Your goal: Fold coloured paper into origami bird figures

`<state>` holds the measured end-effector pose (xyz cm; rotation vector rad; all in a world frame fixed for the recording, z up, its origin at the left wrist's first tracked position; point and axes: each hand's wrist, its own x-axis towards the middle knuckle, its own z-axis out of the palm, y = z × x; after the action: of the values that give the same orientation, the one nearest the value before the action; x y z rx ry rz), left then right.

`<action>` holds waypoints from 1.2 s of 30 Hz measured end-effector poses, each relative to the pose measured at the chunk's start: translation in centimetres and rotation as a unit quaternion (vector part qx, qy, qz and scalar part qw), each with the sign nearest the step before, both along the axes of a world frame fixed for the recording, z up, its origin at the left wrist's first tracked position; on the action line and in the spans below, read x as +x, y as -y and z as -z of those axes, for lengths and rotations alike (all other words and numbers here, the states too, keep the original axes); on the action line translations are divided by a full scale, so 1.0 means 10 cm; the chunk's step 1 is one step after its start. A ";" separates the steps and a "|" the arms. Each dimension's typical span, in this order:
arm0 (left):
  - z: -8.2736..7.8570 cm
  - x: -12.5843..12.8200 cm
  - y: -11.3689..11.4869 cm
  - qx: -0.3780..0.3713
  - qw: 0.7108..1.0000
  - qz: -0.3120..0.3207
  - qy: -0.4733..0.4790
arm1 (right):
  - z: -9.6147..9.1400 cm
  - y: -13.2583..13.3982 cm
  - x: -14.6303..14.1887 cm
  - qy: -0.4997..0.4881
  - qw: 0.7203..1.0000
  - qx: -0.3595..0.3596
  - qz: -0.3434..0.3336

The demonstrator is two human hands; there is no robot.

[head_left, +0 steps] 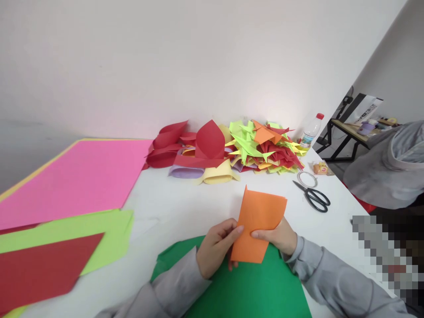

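A folded piece of orange paper point(256, 212) is held up between my two hands, above a green sheet point(251, 289). My left hand point(217, 247) pinches its left edge, thumb on the front and fingers partly hidden behind. On the right side, my right hand point(281, 236) grips the paper with the thumb lying across its face; the other fingers are behind it. The paper's top edge shows a narrow fold at the left corner. Black-handled scissors point(313, 196) lie to the right of the paper, beside a roll of tape point(307, 179).
Pink sheets point(82, 176), a lime sheet point(112, 238) and a dark red sheet point(43, 269) lie at left. Against the wall are red paper shapes point(210, 141) and a pile of cut paper point(265, 148). A bottle point(310, 131) and small packet point(320, 168) stand near the right edge.
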<state>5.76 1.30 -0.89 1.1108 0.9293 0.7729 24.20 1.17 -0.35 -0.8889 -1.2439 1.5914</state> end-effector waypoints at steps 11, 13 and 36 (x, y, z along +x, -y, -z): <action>0.01 0.05 -0.04 0.031 0.995 -0.049 0.083 | 0.15 0.15 -0.16 -0.007 0.992 -0.119 0.027; -0.01 0.03 -0.06 0.044 0.995 -0.061 0.067 | 0.15 0.19 -0.18 0.025 0.991 -0.132 0.000; -0.07 -0.18 -0.32 0.062 0.982 -0.158 0.081 | 0.14 0.21 -0.15 0.087 0.990 -0.100 -0.045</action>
<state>3.99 4.49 -0.20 1.0002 0.9405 1.1783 22.70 -0.92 -1.71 -1.1336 -1.2743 1.7633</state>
